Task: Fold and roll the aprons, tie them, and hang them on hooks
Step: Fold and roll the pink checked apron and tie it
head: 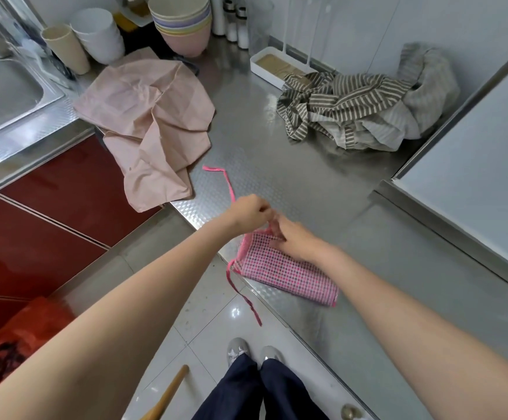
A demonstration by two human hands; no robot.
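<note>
Seemingly pinching the pink tie (228, 183), the left hand (248, 212) has its fingers curled, blurred where they meet the right hand (290, 234). That hand's fingers press the rolled pink checked apron (289, 272) at the steel counter (307, 177) edge, their tips hard to make out; a second strap (242, 294) dangles over it.

Bright, even light; edges bowed, hands blurred

You have open steel counter (277, 165) between the pink apron (152, 116) and striped apron (352, 113); bowls (183, 22) block the rear.
</note>
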